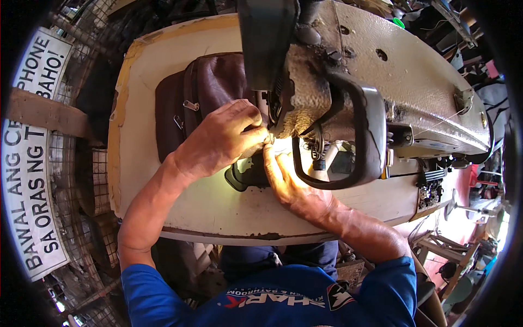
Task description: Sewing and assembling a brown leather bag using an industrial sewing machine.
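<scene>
A large beige sewing machine (pixel 403 71) stands over the table, its needle area brightly lit. Just in front of its presser-foot bar, my left hand (pixel 226 136) is closed in a pinch, the fingertips bent together. From the right, my right hand (pixel 299 185) reaches in beneath the machine's head, and its thumb and fingertips meet those of the left. What lies between the fingers is too small to make out. Behind my left hand rests a dark maroon leather bag (pixel 218 82) with zippers. A dark piece with a rounded corner (pixel 237 179) shows below my hands.
The pale tabletop (pixel 147 191) has worn, chipped edges. A black loop-shaped frame (pixel 373 128) juts out beside my right hand. Wire mesh (pixel 101 169) and a white sign (pixel 32 201) stand at left; a wooden frame (pixel 457 256) and clutter are at right.
</scene>
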A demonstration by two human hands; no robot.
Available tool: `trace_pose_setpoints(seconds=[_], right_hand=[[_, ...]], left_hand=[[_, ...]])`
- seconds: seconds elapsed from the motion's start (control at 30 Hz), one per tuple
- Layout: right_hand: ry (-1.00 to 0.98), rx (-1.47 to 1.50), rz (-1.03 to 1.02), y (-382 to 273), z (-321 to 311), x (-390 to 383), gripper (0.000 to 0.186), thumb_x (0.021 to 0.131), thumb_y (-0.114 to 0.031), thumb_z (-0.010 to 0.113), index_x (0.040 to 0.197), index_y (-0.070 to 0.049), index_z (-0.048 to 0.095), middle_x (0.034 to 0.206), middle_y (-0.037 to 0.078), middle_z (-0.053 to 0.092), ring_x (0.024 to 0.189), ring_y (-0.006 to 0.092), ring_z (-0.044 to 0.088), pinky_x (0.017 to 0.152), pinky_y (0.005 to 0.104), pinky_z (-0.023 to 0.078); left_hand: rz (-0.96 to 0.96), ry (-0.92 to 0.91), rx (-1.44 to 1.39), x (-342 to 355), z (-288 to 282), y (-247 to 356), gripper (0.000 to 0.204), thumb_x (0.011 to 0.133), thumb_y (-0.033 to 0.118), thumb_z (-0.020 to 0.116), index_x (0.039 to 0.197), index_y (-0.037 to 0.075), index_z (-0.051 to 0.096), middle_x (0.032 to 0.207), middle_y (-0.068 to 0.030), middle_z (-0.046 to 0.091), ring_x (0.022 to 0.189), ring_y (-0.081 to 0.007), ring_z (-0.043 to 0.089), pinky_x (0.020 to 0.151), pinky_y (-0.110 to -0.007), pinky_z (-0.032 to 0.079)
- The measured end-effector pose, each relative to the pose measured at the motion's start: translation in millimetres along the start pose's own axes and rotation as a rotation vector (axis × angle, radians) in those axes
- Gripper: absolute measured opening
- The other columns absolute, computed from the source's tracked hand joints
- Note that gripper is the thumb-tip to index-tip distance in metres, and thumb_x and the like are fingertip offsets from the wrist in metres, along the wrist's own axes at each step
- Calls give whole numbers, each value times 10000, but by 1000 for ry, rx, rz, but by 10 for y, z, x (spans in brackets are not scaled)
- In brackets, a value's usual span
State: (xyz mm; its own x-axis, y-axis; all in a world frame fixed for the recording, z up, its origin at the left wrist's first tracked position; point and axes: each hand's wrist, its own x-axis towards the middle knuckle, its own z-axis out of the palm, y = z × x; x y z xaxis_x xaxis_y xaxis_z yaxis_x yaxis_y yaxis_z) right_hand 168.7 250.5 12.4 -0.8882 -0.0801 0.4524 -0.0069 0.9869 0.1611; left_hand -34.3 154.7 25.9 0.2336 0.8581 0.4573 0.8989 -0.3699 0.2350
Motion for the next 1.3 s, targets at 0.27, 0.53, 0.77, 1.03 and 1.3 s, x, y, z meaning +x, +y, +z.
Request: trace_pose_setpoints(seconds=[0.27, 0.53, 0.77, 1.03, 1.3], right_hand=[[5, 36, -28, -26, 126, 2, 359, 769, -154, 599, 1076, 22, 660, 867, 107, 649, 744, 270, 648, 618, 406, 555], [-102, 15, -14, -29, 17, -4, 499, 790, -131, 587, 1229, 106, 608, 880, 126, 667, 767, 271, 656, 700, 403, 551], [-398, 279, 163, -131, -50, -69, 400, 942, -145, 603, 1274, 76, 571, 1060, 164, 675, 983, 312, 650, 907, 423, 487], [-127, 255, 152, -89, 29, -42, 374, 769, -75, 624, 1127, 34, 641, 836, 107, 639, 719, 265, 647, 645, 384, 534], [-62, 327, 119, -29, 92, -97, 423, 741, -55, 630, 1148, 63, 625, 811, 126, 627, 684, 287, 641, 617, 395, 538]], left_hand=[[-21, 60, 10, -132, 68, -3, 202, 737, 123, 724, 886, 20, 634, 948, -92, 570, 945, -285, 601, 895, -417, 531], [-64, -41, 67, -87, -17, 63, 199, 771, 156, 703, 936, 51, 667, 971, -80, 570, 997, -274, 589, 883, -408, 527], [-12, 8, 86, -143, 68, 9, 188, 807, 172, 672, 959, 63, 673, 980, -79, 572, 996, -286, 574, 896, -427, 497], [-193, 50, 181, -147, 104, 204, 237, 766, 138, 723, 965, 37, 645, 973, -93, 561, 939, -270, 562, 850, -401, 491], [-179, 47, 187, -52, -34, 275, 222, 769, 124, 730, 960, 44, 649, 956, -96, 554, 937, -276, 561, 870, -407, 485]])
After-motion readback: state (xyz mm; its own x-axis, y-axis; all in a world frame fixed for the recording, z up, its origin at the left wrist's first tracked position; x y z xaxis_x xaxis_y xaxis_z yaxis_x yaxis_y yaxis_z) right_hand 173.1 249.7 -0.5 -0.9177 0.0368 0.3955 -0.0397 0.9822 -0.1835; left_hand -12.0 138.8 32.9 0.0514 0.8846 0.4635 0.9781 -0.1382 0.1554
